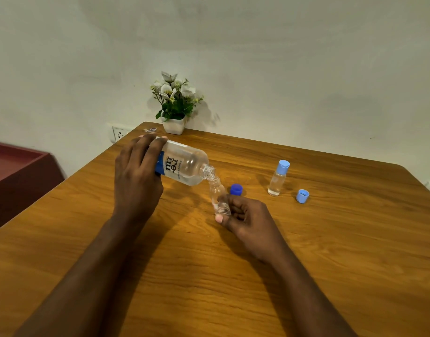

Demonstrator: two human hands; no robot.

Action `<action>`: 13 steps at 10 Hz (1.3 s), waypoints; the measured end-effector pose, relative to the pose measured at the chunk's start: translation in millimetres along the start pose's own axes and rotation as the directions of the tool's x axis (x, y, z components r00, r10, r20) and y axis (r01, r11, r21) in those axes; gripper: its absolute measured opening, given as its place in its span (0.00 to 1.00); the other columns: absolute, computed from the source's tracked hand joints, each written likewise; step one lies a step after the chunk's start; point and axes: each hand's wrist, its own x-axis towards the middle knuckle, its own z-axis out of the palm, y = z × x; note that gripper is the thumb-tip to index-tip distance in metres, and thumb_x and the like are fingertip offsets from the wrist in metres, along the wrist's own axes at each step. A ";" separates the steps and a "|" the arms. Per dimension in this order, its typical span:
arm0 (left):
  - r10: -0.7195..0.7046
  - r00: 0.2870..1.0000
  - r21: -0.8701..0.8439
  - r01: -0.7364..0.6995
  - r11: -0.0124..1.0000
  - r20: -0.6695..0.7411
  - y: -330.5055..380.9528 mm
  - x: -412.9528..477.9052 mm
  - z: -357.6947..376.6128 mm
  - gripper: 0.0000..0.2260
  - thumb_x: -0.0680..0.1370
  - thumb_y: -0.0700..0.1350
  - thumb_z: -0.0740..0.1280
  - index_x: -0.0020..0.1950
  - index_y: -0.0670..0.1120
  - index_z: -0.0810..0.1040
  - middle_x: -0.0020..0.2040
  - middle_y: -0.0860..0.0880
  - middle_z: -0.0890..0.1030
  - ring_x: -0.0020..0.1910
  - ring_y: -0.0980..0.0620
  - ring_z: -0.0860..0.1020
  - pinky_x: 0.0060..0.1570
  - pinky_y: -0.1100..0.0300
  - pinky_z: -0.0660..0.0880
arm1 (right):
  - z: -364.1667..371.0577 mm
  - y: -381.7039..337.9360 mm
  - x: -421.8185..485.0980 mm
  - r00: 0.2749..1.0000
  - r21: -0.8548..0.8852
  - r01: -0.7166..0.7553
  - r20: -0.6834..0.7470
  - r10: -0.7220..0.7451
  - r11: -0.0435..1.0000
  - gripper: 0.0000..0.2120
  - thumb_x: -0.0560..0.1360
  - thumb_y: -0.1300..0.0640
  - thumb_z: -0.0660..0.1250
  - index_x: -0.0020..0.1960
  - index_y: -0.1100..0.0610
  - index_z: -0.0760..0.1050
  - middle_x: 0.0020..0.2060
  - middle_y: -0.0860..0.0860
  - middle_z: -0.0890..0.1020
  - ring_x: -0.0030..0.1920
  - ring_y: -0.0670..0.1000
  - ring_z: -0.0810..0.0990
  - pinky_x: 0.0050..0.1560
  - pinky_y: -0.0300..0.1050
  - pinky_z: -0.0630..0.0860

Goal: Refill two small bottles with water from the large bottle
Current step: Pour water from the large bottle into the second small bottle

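Large bottle point(182, 166), clear, uncapped, label reading "re nu", is tipped nearly level above the worktop point(330, 239), neck pointing right and slightly down. Its mouth meets the mouth of a small bottle point(217, 195), also clear and uncapped, which leans with its neck up toward the large one; base near the worktop, contact with the surface not discernible. Some water lies along the lower side of the large bottle; level in the small bottle cannot be read. Left hand point(136, 176): grip closed around the base end of the large bottle, fingers over the top, label partly covered. Right hand point(245, 220): grip narrow, thumb and fingertips pinching the lower part of the small bottle. Dark blue cap point(236, 189) rests on the worktop just behind the right hand. Further right, a second small bottle point(278, 177) stands upright, light blue flip cap fitted, a little liquid at its bottom. A loose light blue cap point(302, 196) lies near it, to its right, apart from it. At the far edge, against the wall point(282, 57), a white pot point(173, 126) with white flowers. Wall socket point(119, 133) beside the worktop's far left corner.
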 end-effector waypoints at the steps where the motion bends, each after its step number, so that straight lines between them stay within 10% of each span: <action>1: 0.001 1.000 0.002 -0.001 1.000 0.003 0.3 -0.3 -0.1 0.27 0.69 0.29 0.69 0.67 0.40 0.71 0.66 0.39 0.73 0.67 0.39 0.68 0.63 0.44 0.67 | 0.2 0.0 0.3 1.000 0.000 -0.001 0.002 0.001 1.000 0.16 0.73 0.61 0.72 0.54 0.42 0.80 0.50 0.41 0.85 0.53 0.40 0.82 0.60 0.47 0.77; 13: -0.006 1.000 0.006 0.006 1.000 0.002 2.3 0.7 -2.7 0.26 0.69 0.29 0.69 0.67 0.39 0.71 0.65 0.38 0.74 0.67 0.38 0.69 0.63 0.43 0.68 | -1.0 -0.4 -0.7 1.000 -0.009 -0.014 0.009 0.015 1.000 0.17 0.73 0.60 0.72 0.60 0.49 0.79 0.51 0.40 0.85 0.53 0.39 0.81 0.60 0.45 0.76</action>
